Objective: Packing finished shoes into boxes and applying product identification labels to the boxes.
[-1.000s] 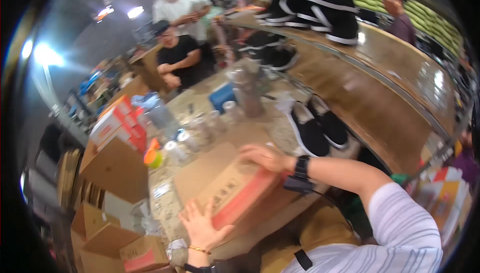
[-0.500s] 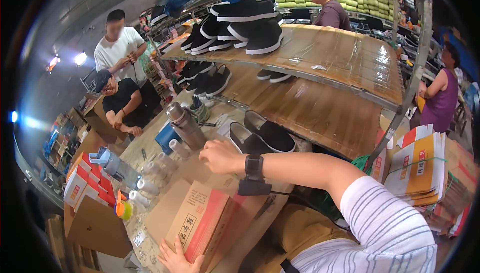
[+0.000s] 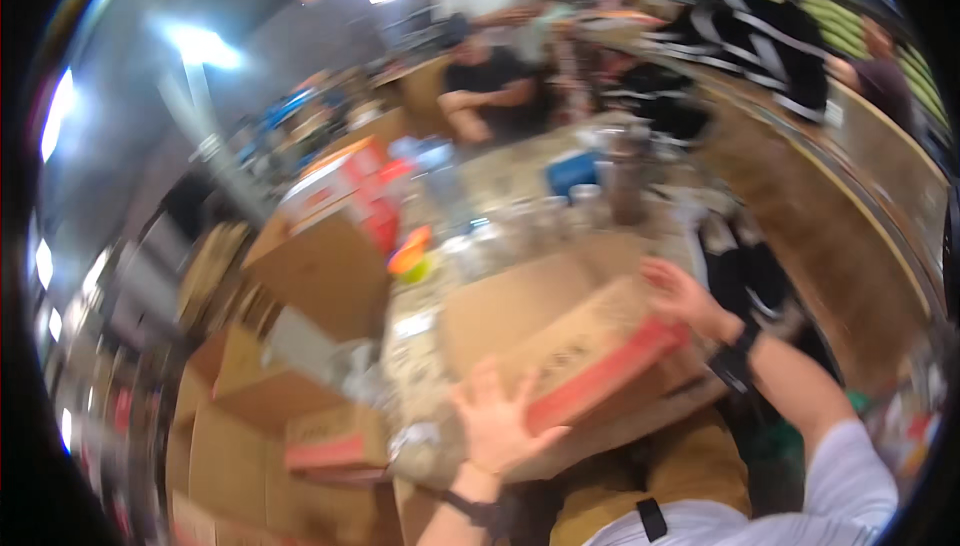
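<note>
A brown cardboard shoebox (image 3: 590,351) with a red band along its side sits in front of me on the table. My left hand (image 3: 500,421) grips its left end, fingers spread over the top and thumb along the red side. At the right end my right hand (image 3: 690,304) has its fingers bent around the corner, somewhat smeared by motion. A plain brown cardboard panel (image 3: 490,321) lies directly behind the box; whether it is joined to it I cannot tell. Black shoes (image 3: 745,271) with pale insides rest just right of my right hand.
Whitish rolls (image 3: 500,236), a metal flask (image 3: 628,181), a blue water bottle (image 3: 440,181) and an orange-and-green tape dispenser (image 3: 408,258) stand behind. A large open carton (image 3: 230,436) holding another shoebox (image 3: 325,441) is at left. A shoe rack (image 3: 830,216) bounds the right. Two people face me.
My right hand has come down from beside the flask to the shoebox's right end. The left hand has stayed at the left end. My view has swung left, blurring the picture.
</note>
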Demonstrator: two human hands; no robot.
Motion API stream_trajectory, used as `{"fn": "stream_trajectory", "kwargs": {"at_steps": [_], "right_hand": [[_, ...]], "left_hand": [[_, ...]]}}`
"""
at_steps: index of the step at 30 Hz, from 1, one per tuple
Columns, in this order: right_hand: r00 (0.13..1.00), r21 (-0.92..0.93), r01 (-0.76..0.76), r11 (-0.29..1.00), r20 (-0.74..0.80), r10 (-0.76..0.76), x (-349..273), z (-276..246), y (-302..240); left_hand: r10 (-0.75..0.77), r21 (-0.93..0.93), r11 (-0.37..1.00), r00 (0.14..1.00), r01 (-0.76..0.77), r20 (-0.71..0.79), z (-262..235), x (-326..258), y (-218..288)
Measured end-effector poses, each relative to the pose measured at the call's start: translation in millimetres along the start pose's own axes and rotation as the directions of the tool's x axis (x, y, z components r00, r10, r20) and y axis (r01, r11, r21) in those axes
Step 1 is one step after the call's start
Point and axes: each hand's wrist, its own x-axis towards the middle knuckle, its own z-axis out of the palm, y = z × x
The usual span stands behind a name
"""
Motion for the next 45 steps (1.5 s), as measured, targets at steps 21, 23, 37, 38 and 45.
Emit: {"fn": "stream_trajectory", "kwargs": {"at_steps": [21,23,37,38,45], "right_hand": [[0.916,0.154,0.214,0.965,0.31,-0.253,20,135,8],[0.966,0.07,0.13,0.989,0.217,-0.142,37,126,56],[0.986,-0.252,0.163,0.954,0.058,-0.153,38,136,120],[0.987,-0.247,0.159,0.956,0.056,-0.149,35,135,118],[0.939,-0.389,0.336,0.858,0.068,-0.336,35,129,124]], "left_hand": [[-0.833,-0.824,-0.226,0.542,-0.519,-0.112,-101,-197,-38],[-0.859,-0.817,-0.171,0.49,-0.551,-0.151,-109,-223,-36],[-0.905,-0.544,-0.424,0.359,-0.724,0.227,-31,-225,-18],[-0.903,-0.545,-0.423,0.385,-0.724,0.191,-37,-223,-20],[-0.975,-0.743,0.109,0.075,-0.66,-0.21,-179,-288,-80]]}}
